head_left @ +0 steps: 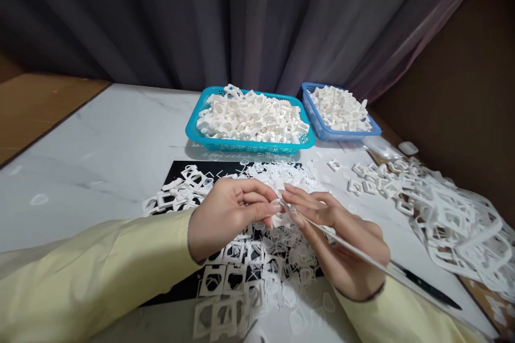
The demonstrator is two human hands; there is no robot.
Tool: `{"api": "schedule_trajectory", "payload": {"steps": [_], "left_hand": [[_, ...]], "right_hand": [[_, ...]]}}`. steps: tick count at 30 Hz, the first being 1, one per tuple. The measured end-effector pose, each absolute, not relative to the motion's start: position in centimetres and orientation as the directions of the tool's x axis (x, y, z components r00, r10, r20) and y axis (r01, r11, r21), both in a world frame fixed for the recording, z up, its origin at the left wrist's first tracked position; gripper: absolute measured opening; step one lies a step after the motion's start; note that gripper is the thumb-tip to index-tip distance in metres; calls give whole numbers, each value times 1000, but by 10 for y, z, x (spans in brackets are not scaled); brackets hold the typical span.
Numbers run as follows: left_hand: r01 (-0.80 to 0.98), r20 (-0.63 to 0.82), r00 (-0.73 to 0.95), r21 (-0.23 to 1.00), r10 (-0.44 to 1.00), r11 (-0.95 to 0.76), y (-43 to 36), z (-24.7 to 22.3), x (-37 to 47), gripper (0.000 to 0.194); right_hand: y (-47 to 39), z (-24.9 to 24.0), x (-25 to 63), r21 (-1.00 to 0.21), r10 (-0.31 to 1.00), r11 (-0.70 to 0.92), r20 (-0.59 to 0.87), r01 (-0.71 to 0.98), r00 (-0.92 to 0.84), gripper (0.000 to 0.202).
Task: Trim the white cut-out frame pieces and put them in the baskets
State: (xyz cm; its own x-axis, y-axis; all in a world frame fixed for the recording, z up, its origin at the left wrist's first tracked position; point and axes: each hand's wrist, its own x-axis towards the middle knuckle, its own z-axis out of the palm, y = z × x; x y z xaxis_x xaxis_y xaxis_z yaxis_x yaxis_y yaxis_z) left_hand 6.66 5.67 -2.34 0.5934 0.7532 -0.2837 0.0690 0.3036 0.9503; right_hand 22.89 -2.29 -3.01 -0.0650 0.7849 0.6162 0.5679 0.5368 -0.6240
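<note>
Over the middle of the work area, my left hand (237, 209) is closed, thumb against fingers, pinching a small white part (277, 220) mostly hidden by the fingers. My right hand (341, 236) meets it from the right, its fingers closed on a long thin pale strip-like tool (354, 249). One end of that tool touches the spot between both hands' fingertips; the other slants down to the lower right. Whether it is a file or a blade cannot be made out. Below the hands lie white square frames with round openings (213, 280) and many thin white scraps (295, 257).
A black mat (185, 284) lies under the pieces. Behind stand a teal basket (249, 144) and a blue basket (350, 135), both heaped with white parts. More frames (181, 195) pile up left. At right are tangled white strips (462, 225) and a black-handled tool (432, 289).
</note>
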Motion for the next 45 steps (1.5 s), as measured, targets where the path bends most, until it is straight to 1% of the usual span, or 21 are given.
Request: {"api": "schedule_trajectory", "payload": {"steps": [1, 4, 9, 12, 14, 18, 22, 23, 27, 34, 37, 41, 43, 45], "left_hand": [[78, -304, 599, 943, 740, 324, 57, -23, 67, 5], [85, -352, 601, 921, 717, 381, 57, -22, 67, 4], [75, -358, 601, 916, 715, 395, 55, -20, 67, 4], [84, -366, 595, 914, 716, 397, 55, -20, 67, 4], [94, -364, 591, 918, 720, 386, 55, -21, 66, 5], [104, -357, 583, 924, 730, 369, 54, -21, 66, 8], [101, -352, 575, 926, 739, 363, 54, -22, 66, 8], [102, -349, 575, 928, 740, 359, 54, -22, 67, 8], [95, -325, 575, 938, 750, 334, 54, -27, 67, 10], [80, -240, 532, 969, 812, 234, 52, -34, 70, 9], [86, -193, 517, 981, 834, 173, 50, -36, 70, 8], [83, -130, 514, 991, 848, 101, 48, -41, 68, 7], [90, -93, 508, 994, 856, 55, 47, -44, 67, 6], [93, -73, 507, 995, 859, 30, 46, -45, 66, 6]], "right_hand": [[-22, -29, 230, -603, 782, 543, 616, 584, -91, 21], [-22, -24, 234, -594, 789, 544, 602, 593, -121, 21], [-22, -20, 235, -592, 799, 541, 585, 598, -143, 25], [-23, -24, 235, -580, 789, 548, 598, 603, -143, 23], [-22, -28, 234, -545, 773, 560, 614, 624, -158, 21], [-20, -32, 233, -436, 747, 583, 619, 686, -242, 21], [-21, -30, 233, -433, 745, 585, 622, 686, -242, 17], [-21, -30, 233, -414, 745, 581, 617, 701, -253, 16], [-21, -40, 229, -297, 753, 543, 586, 785, -299, 15], [-24, -57, 217, -213, 757, 437, 612, 874, -230, 18], [-26, -61, 216, -216, 784, 388, 589, 896, -197, 19], [-28, -64, 215, -275, 756, 440, 627, 855, -187, 19], [-27, -65, 216, -275, 754, 442, 629, 854, -188, 20], [-26, -65, 217, -252, 777, 424, 594, 870, -207, 21]]}}
